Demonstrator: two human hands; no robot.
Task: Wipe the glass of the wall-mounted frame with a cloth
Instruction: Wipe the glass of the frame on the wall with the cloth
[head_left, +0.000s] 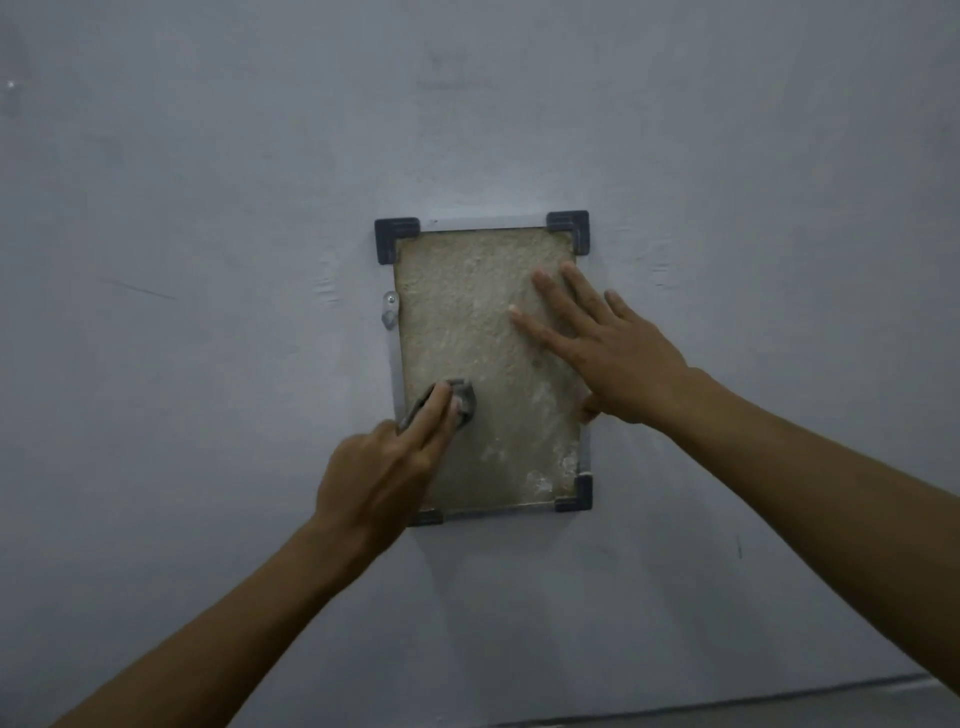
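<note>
The left hand (376, 467) pinches the cloth (457, 397) near the frame (393, 364)'s left edge; the right hand (610, 353) presses flat, fingers apart, at its right edge.

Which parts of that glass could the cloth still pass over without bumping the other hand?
Free: the glass top-left, between the corner caps and the right hand, and the lower middle. Crowded: right side under that hand; lower-left, where the left hand holds the cloth.

My one head camera faces the wall (208, 208) straight on from close range, the frame (393, 364) centred.
</note>
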